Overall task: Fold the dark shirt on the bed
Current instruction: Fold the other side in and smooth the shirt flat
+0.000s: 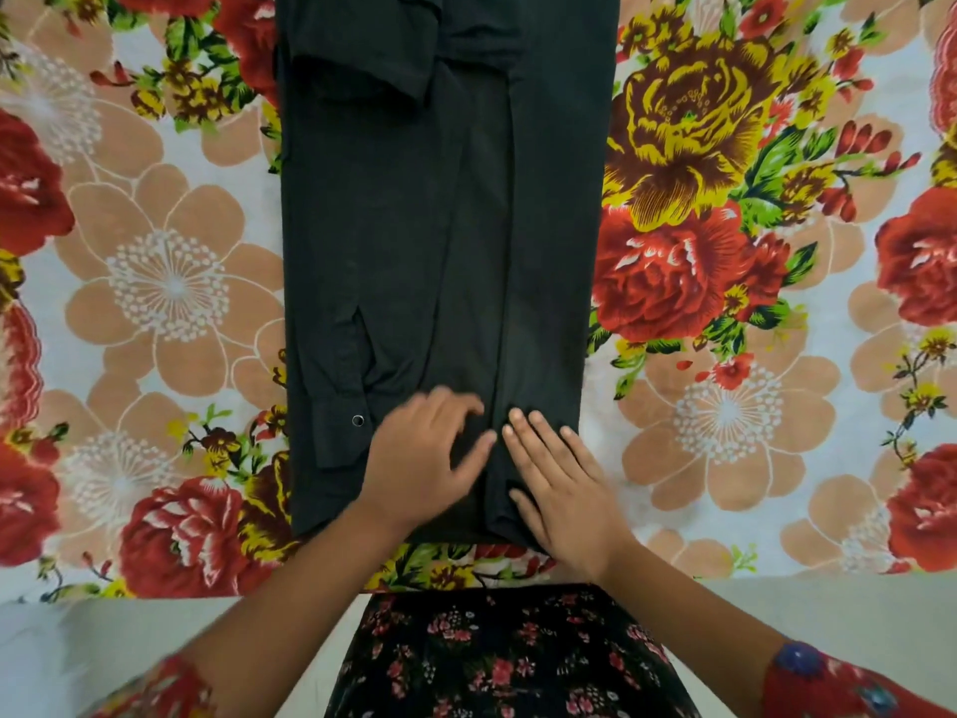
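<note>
lying lengthwise on the floral bed sheet, the dark shirt is a narrow strip. left hand, fingers loosely spread, and flat right hand press its near hem; uneven pressing could shift the overlapped panels.

Both bare forearms reached forward and angled inward, the left hand palm down with fingers loosely curled and motion-blurred, the right hand flat, fingers spread and straight, the two sets of fingertips nearly meeting, neither closed on anything.
</note>
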